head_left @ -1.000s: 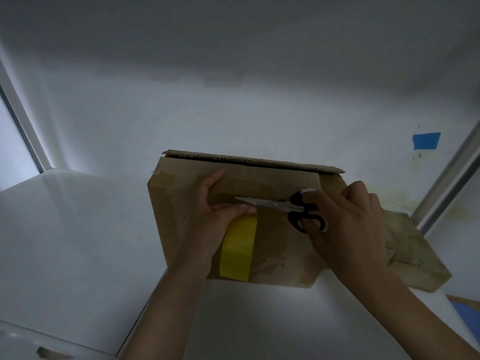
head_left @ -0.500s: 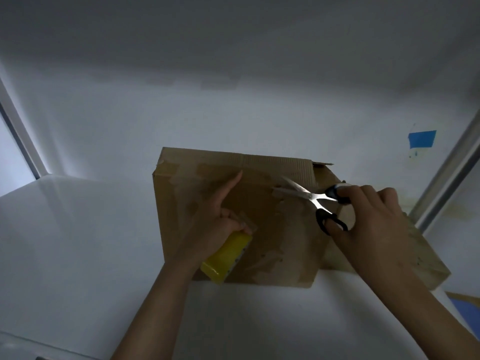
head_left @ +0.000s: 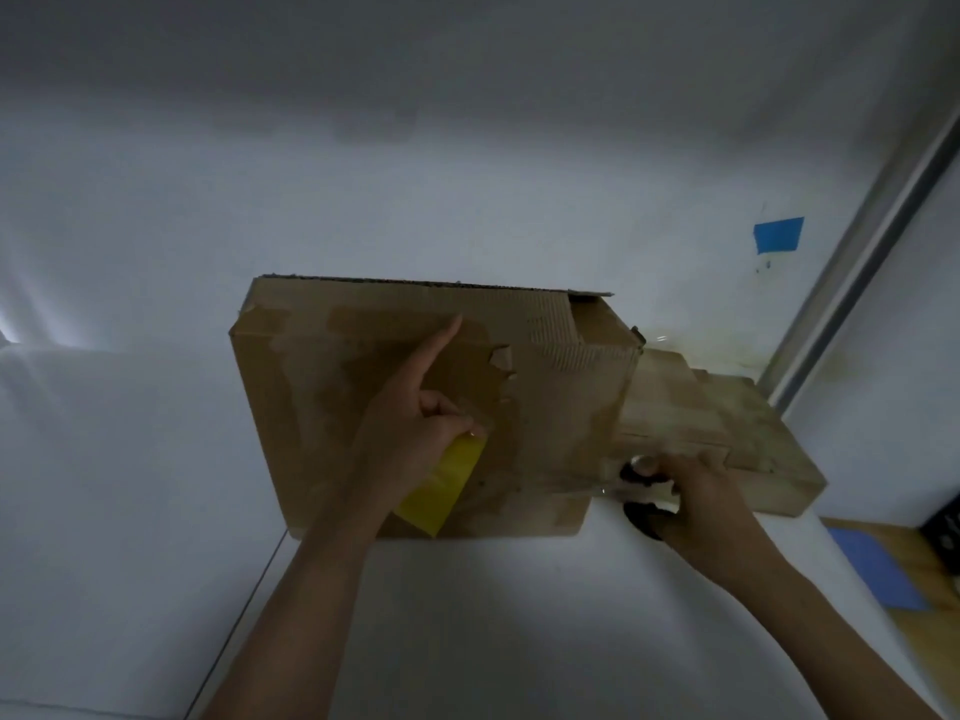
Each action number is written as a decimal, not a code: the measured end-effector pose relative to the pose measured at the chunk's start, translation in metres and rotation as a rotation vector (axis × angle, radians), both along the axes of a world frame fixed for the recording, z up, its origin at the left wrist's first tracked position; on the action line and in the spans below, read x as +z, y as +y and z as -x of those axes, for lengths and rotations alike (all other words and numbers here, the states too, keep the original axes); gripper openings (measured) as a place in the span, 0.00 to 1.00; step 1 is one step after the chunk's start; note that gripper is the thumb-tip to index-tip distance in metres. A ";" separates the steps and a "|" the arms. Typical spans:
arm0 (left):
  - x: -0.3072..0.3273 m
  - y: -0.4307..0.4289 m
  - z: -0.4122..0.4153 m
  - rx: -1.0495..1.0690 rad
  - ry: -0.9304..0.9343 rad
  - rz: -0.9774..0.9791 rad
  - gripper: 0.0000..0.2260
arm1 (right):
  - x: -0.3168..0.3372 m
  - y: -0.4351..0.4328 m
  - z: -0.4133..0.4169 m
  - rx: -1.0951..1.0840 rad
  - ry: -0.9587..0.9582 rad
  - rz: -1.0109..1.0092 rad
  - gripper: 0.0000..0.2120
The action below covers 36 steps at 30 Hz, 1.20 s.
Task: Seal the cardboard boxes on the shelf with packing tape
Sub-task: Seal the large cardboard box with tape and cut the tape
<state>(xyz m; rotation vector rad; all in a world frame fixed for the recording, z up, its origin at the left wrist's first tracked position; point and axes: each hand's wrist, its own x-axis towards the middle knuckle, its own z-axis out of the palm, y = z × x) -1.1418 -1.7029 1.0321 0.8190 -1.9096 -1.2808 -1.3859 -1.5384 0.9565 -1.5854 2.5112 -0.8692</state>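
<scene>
Cardboard box (head_left: pixel 311 407), the larger of two, lies flat on the white shelf (head_left: pixel 130 485), directly under the left hand (head_left: pixel 410 439). Its top flaps are down, so whatever is inside cannot be seen. At the far corner on the right hand's side, one flap edge stands slightly up over a dark gap. Patches of the lid's outer paper are torn away, baring corrugated ribs beyond the right hand (head_left: pixel 696 496).

The left hand rests on the lid with its index finger straight and pointing away. Its other fingers curl round a yellow roll of packing tape (head_left: pixel 441 491), which sticks out toward the wrist.

A second, flatter cardboard box (head_left: pixel 737 423) lies closed just beyond the right hand, against the larger box's side, and its contents are hidden as well. The right hand sits at the near corner where the two boxes meet. Its fingers curl round the black handles of a pair of scissors (head_left: pixel 644 519), whose blades cannot be made out.

A blue tape scrap (head_left: pixel 777 234) is stuck on the wall well beyond the right hand, near a metal upright (head_left: pixel 862 241).
</scene>
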 end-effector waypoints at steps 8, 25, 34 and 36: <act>-0.001 0.001 -0.003 0.030 -0.064 -0.007 0.39 | -0.044 0.025 0.019 -0.167 0.000 -0.703 0.10; -0.012 0.011 -0.009 0.072 -0.045 0.067 0.39 | 0.073 -0.006 -0.022 -0.211 0.087 0.497 0.06; -0.010 0.016 -0.016 0.066 -0.053 0.068 0.38 | 0.140 -0.079 -0.049 0.160 0.378 0.327 0.19; -0.009 0.018 -0.016 0.065 -0.055 0.057 0.39 | 0.144 -0.101 -0.050 0.215 0.355 0.209 0.22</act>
